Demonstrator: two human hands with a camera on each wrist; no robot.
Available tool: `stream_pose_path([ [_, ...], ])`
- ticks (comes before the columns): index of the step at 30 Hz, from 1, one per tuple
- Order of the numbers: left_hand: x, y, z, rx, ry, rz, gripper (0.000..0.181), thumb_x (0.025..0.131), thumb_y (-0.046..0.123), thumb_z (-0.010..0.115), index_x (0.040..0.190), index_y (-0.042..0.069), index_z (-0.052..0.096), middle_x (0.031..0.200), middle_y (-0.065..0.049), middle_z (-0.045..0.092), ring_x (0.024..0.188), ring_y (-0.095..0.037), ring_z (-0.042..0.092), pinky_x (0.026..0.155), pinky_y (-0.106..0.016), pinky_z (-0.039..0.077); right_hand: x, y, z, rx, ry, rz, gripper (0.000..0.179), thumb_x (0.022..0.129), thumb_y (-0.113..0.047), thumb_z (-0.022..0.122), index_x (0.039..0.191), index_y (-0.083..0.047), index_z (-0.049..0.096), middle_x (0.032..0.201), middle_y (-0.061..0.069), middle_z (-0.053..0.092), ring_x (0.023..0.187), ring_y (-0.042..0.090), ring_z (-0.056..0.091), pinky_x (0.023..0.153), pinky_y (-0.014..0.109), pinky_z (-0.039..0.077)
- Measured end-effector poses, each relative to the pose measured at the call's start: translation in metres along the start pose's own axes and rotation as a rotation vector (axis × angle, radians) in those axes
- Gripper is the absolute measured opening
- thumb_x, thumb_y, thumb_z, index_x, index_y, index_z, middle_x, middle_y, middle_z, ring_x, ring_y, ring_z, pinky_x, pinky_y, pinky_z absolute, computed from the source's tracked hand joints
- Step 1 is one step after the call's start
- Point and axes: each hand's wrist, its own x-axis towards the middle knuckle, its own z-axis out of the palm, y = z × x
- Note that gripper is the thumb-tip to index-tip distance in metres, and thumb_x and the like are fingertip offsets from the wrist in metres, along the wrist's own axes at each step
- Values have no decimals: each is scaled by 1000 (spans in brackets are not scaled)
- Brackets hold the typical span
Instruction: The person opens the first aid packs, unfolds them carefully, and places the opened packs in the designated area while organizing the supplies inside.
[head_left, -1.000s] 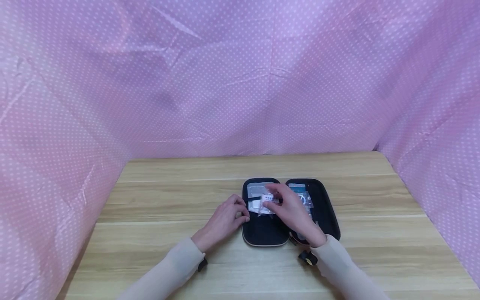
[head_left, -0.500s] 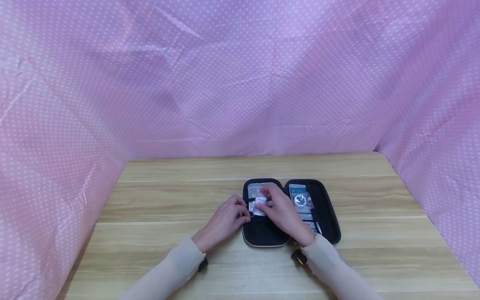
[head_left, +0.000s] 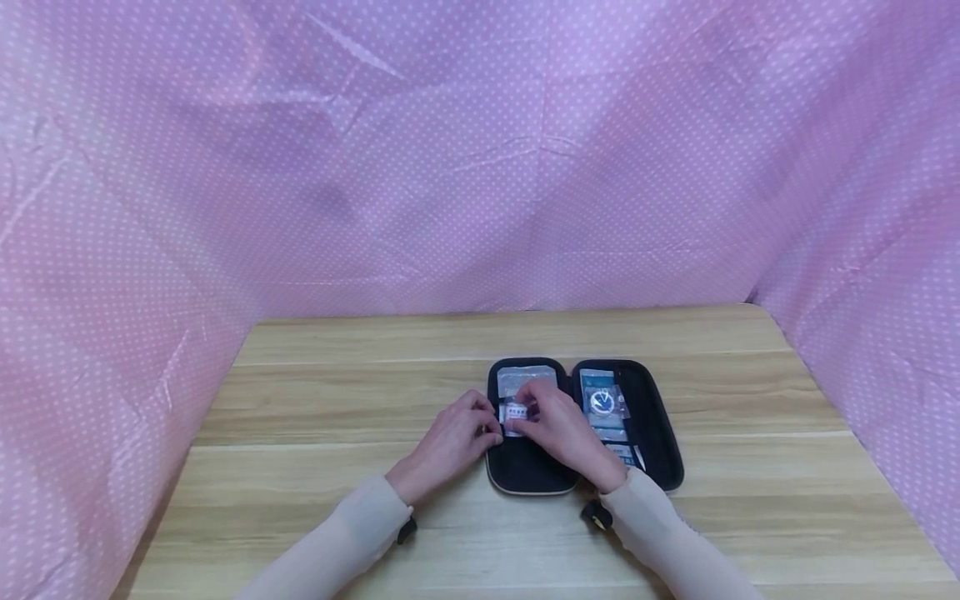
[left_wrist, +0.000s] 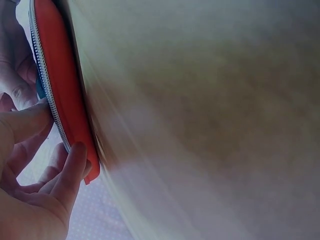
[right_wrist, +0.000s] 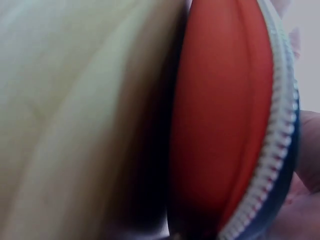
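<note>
A zip case [head_left: 531, 467] lies spread out on the table, black inside, with a red outer wall [left_wrist: 62, 85] and a pale zip in the left wrist view. My left hand [head_left: 453, 433] holds the left rim of its left half, fingertips at the zip and on the red wall. My right hand [head_left: 558, 425] reaches into that half and pinches a small white printed packet [head_left: 516, 412] at the black elastic strap. A clear packet [head_left: 517, 377] lies behind it. In the right wrist view the red wall [right_wrist: 215, 115] hides most of the right hand [right_wrist: 305, 200].
The case's right half holds a clear packet with a round white-and-blue item [head_left: 602, 402], blue-green packets [head_left: 597, 377] and a strapped packet [head_left: 622, 452]. A wood-grain table [head_left: 337, 383] surrounds the case. Pink dotted cloth [head_left: 480, 167] hangs behind and at both sides.
My right hand has moved left and down with the white packet, bringing it to the strap. More of the case's right half now shows. My left hand has stayed at the rim.
</note>
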Motion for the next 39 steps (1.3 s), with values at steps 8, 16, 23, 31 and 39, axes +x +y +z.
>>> stream_pose_path([
  [8, 0, 0, 1, 9, 10, 11, 4, 94, 14, 78, 90, 13, 79, 112, -5, 61, 98, -20, 62, 87, -40, 54, 1, -1, -2, -33, -39, -5, 20, 88, -18, 85, 100, -14, 69, 95, -3, 63, 84, 11, 59, 76, 32, 55],
  [16, 0, 0, 1, 18, 25, 24, 4, 93, 14, 78, 89, 14, 79, 111, -4, 61, 98, -20, 62, 86, -40, 53, -3, 0, -10, -10, -101, 20, 10, 95, -17, 77, 105, -15, 78, 102, -3, 73, 95, 14, 66, 89, 42, 57],
  [23, 1, 0, 1, 11, 14, -1, 4, 93, 14, 79, 89, 14, 79, 111, -4, 61, 98, -20, 61, 86, -40, 53, -4, 3, -13, 35, -170, 23, 13, 97, -14, 74, 109, -15, 80, 107, -2, 76, 100, 14, 67, 95, 45, 55],
  [31, 1, -1, 1, 21, 8, -9, 5, 94, 14, 78, 89, 13, 78, 113, -5, 61, 100, -20, 62, 87, -41, 54, -3, 5, -11, 1, -178, 12, 9, 95, -15, 76, 102, -18, 81, 100, -7, 71, 93, 10, 63, 87, 40, 56],
  [39, 2, 1, 1, 19, 4, -28, 5, 93, 14, 78, 89, 14, 79, 114, -6, 62, 102, -21, 62, 89, -42, 54, -6, 7, -13, -8, -175, -20, 9, 97, -22, 74, 101, -19, 81, 97, -10, 71, 88, 7, 62, 82, 35, 54],
])
